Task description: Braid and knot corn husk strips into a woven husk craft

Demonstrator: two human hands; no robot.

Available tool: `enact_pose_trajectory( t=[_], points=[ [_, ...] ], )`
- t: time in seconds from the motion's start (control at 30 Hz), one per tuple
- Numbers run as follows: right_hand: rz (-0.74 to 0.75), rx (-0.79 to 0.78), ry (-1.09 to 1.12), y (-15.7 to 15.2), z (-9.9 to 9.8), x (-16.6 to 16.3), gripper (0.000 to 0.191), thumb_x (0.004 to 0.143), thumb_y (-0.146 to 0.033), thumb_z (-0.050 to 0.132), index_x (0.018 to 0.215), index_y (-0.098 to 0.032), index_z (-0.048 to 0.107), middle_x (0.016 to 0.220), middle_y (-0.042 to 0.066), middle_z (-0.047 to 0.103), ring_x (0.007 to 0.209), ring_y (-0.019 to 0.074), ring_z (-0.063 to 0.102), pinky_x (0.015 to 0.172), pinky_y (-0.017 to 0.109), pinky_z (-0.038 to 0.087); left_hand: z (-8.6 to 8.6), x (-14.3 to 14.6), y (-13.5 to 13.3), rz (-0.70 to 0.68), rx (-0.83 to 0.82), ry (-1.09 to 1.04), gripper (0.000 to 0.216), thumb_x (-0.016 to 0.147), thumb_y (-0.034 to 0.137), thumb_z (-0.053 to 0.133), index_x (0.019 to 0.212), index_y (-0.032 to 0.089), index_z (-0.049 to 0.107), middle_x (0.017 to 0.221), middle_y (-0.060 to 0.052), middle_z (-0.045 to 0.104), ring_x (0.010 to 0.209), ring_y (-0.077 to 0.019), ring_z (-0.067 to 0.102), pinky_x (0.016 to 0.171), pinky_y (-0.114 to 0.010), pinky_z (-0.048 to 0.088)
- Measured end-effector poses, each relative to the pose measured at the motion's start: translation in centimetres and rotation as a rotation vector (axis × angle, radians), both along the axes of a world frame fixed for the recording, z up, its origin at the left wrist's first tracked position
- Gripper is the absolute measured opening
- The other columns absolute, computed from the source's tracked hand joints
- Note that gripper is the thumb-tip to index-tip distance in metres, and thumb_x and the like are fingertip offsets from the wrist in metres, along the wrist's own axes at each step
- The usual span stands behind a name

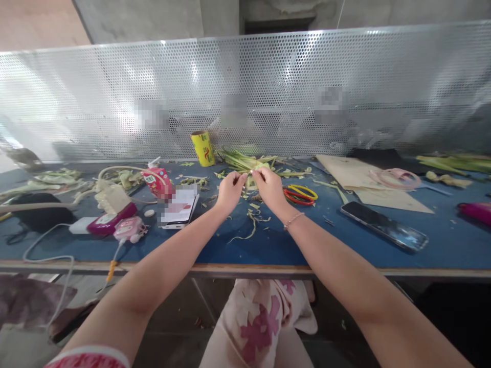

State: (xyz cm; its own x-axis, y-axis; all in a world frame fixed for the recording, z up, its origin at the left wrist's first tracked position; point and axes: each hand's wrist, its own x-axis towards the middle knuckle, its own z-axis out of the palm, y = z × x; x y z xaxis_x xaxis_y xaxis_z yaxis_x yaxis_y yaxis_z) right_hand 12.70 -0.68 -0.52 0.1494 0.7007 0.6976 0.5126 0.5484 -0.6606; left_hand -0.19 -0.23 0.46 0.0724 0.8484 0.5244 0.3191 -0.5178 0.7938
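Two hands meet over the middle of the blue surface [268,245], fingertips nearly touching. The left hand [230,191] and the right hand [270,186] each pinch one end of a short pale-green leaf strip [252,172], thumb and forefinger closed on it and the other fingers curled loosely. The strip is held just above the surface, in front of a pile of long green leaves [241,159] that lies against the perforated metal screen [268,87] at the back. A thin bracelet [293,220] circles the right wrist.

Leaf scraps [250,227] are scattered below the hands. Just right of the right hand lie red and yellow rubber bands [301,194], overlapping each other. Farther right, a dark smartphone [383,226] lies face up, near a sheet of cardboard [360,181] that carries a pink coil [395,179]. A yellow roll [203,148] stands upright by the screen, left of the leaf pile. To the left of the left hand a second phone [179,210] lies flat with a red drink carton [156,181] tipped beside it. Farther left are a magenta gadget [111,221] and a white charger [79,225] with its cable trailing over the edge.
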Motion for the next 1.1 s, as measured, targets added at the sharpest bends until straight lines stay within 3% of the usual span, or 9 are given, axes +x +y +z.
enact_pose_trajectory(
  t=[0.3,0.5,0.57,0.67,0.73,0.97,1.1],
  points=[
    [-0.068,0.055,0.108,1.2,-0.2,1.0,0.030,0.087,-0.039,0.048,0.063,-0.021,0.047,0.056,-0.002,0.046,0.057,0.0132,0.041,0.058,0.028,0.032,0.3,-0.6,0.6,0.015,-0.057,-0.131,0.022,0.079,0.029,0.060,0.061,0.017,0.056,0.054,0.002,0.054,0.049,-0.0091,0.047,0.053,-0.023,0.036],
    [-0.043,0.081,0.106,1.2,-0.4,1.0,0.032,0.087,-0.045,0.046,0.066,-0.021,0.049,0.058,-0.002,0.047,0.058,0.0135,0.043,0.059,0.028,0.034,-0.3,-0.3,1.0,-0.107,-0.147,-0.218,0.021,0.083,0.034,0.057,0.070,0.018,0.053,0.060,0.001,0.055,0.053,-0.0099,0.049,0.057,-0.023,0.040],
    [-0.050,0.079,0.096,1.1,-0.5,0.9,0.033,0.087,-0.046,0.045,0.066,-0.021,0.049,0.058,-0.002,0.048,0.059,0.0137,0.043,0.059,0.028,0.034,-0.3,-0.2,0.7,-0.056,-0.097,-0.225,0.017,0.083,0.033,0.056,0.075,0.018,0.054,0.070,-0.001,0.057,0.064,-0.0116,0.053,0.064,-0.025,0.043],
    [-0.059,0.079,0.079,0.9,-0.4,0.8,0.033,0.088,-0.045,0.044,0.065,-0.021,0.048,0.058,-0.002,0.046,0.059,0.0138,0.042,0.058,0.027,0.033,0.0,-0.2,0.1,0.098,0.157,-0.107,0.012,0.074,0.027,0.066,0.075,0.019,0.058,0.087,-0.005,0.059,0.086,-0.0159,0.053,0.077,-0.027,0.043],
    [-0.062,0.084,0.061,0.7,-0.4,0.7,0.033,0.088,-0.044,0.044,0.065,-0.021,0.046,0.057,-0.002,0.044,0.058,0.0135,0.041,0.057,0.027,0.032,0.2,-0.3,-0.2,0.097,0.231,-0.037,0.011,0.069,0.022,0.070,0.072,0.019,0.059,0.086,-0.005,0.059,0.087,-0.0167,0.051,0.080,-0.028,0.041],
    [-0.039,0.081,0.025,0.3,-0.2,0.6,0.031,0.088,-0.043,0.046,0.066,-0.021,0.046,0.056,-0.003,0.041,0.056,0.0123,0.038,0.058,0.028,0.032,0.3,0.2,-0.2,-0.166,-0.125,-0.159,0.015,0.066,0.025,0.071,0.062,0.016,0.061,0.060,0.001,0.055,0.058,-0.0097,0.044,0.061,-0.024,0.037],
    [-0.037,0.084,0.012,0.4,-0.2,0.6,0.033,0.088,-0.045,0.045,0.066,-0.021,0.045,0.055,-0.003,0.040,0.055,0.0123,0.038,0.056,0.027,0.031,0.0,0.3,0.0,-0.261,-0.188,-0.238,0.020,0.064,0.029,0.074,0.061,0.015,0.059,0.056,0.003,0.050,0.053,-0.0072,0.040,0.056,-0.023,0.033]
  ],
)
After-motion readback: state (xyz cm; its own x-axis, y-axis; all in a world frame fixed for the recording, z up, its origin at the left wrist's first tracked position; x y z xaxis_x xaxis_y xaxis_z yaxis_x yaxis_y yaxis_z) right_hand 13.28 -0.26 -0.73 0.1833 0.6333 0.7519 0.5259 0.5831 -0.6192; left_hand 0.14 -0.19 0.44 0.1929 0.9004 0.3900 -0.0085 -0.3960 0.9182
